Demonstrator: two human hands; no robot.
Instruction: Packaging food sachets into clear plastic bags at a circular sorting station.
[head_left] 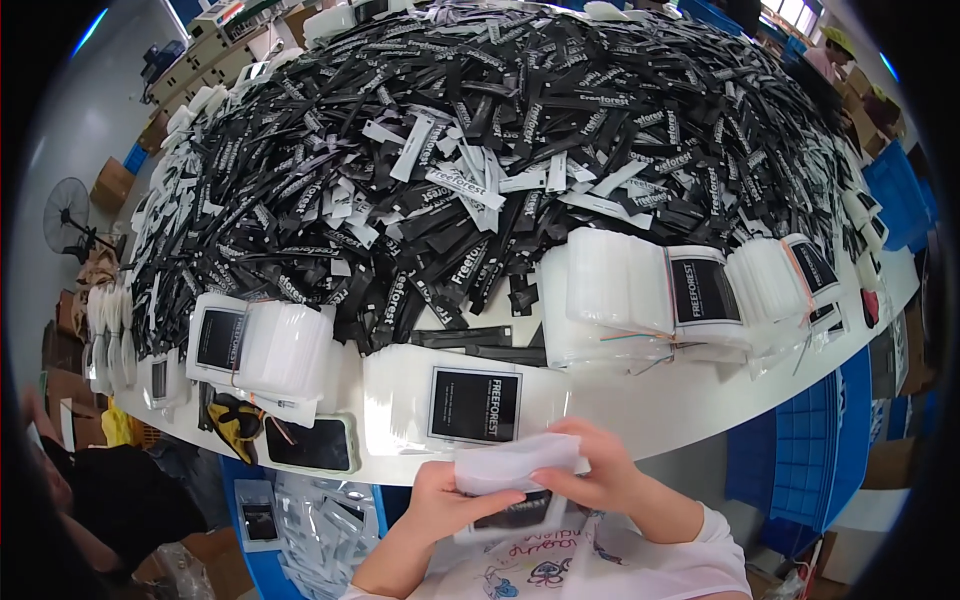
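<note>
Close to my body, above the table's front edge, I hold a white plastic pouch point(515, 467) with a black printed panel on its lower part. My left hand point(445, 500) is closed on its left side, thumb lying across the front. On the other side my right hand point(597, 470) grips the pouch's right edge between thumb and fingers. The pouch's opening and whatever may be inside cannot be made out. Just beyond my hands lies a flat stack of white pouches point(400, 395), its top one showing a black label.
A huge heap of black and white stick sachets point(600, 120) covers the white table point(640, 410). Banded pouch bundles stand at left point(285, 345) and right point(610, 290). A phone point(310, 443) lies near the front edge. Blue crates point(790, 460) stand right; another person point(130, 490) is at left.
</note>
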